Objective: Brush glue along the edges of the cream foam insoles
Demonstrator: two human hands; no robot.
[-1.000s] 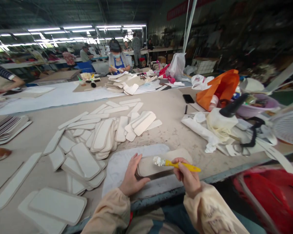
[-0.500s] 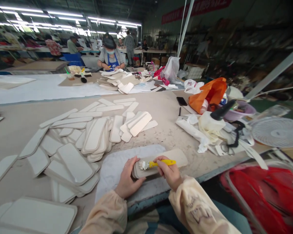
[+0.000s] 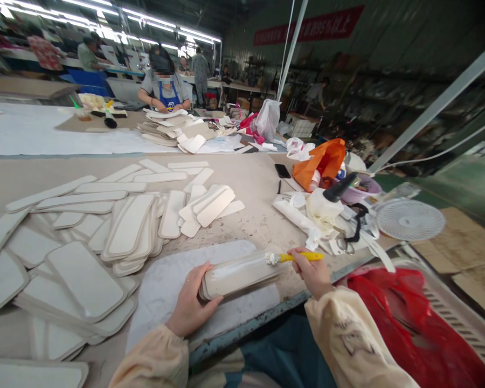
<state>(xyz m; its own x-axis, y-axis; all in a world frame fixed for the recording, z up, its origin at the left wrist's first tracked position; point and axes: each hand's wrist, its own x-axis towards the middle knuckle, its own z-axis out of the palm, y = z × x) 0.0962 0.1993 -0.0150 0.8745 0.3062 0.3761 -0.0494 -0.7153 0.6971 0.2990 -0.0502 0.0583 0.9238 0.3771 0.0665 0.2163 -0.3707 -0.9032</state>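
Note:
My right hand [image 3: 312, 272] grips a paintbrush [image 3: 301, 257] by its yellow handle. Its bristles, loaded with white paste, touch the right part of the top panel. Under it lies a small stack of long beige panels [image 3: 238, 277] with rounded corners, a wet white streak running along the top one. Around the stack's left end my left hand [image 3: 192, 302] is closed, thumb on the near side and fingers on the far side. A pale cloth or sheet [image 3: 157, 285] is spread beneath the stack.
Many loose white panels [image 3: 84, 280] lie heaped to the left. At right are a white bottle with a black top [image 3: 325, 202], an orange bag [image 3: 323, 161], a phone [image 3: 282, 171] and a round white fan grille [image 3: 410, 220]. Red plastic [image 3: 404, 312] fills a basket below the table edge.
The brush has moved from the left end of the top panel to its right part, leaving a white streak. My left hand stays at the left end. The view has turned right.

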